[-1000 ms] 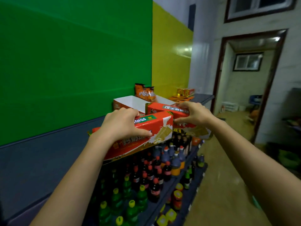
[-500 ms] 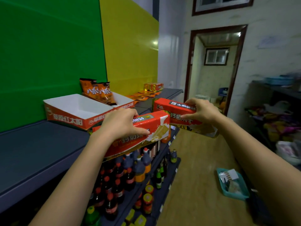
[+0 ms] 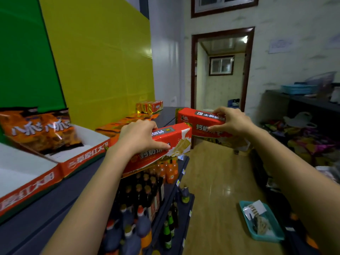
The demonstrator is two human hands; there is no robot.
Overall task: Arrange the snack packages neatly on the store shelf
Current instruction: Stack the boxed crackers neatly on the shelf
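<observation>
Far left of frame: orange chip bags [image 3: 39, 129] are seen leaning in an open white display tray [image 3: 86, 142] with a red front, set on the dark shelf top [image 3: 46, 210]. Behind, at centre, flat orange packets [image 3: 117, 126] and gold-wrapped boxes [image 3: 150, 106] are noted on the same shelf.

Centre: the left hand [image 3: 138, 138] is closed over the top of a red biscuit box [image 3: 165, 144], held tilted above the shelf's front edge. Below it, rows of dark bottles [image 3: 139, 208] are seen on lower shelves.

Right of centre: the right hand [image 3: 231, 121] is clamped on a second red biscuit box [image 3: 198, 124], held in the air, its near end just beside the first box.

Lower right: a teal tray [image 3: 276, 234] is noted on the wooden floor [image 3: 211, 181].
</observation>
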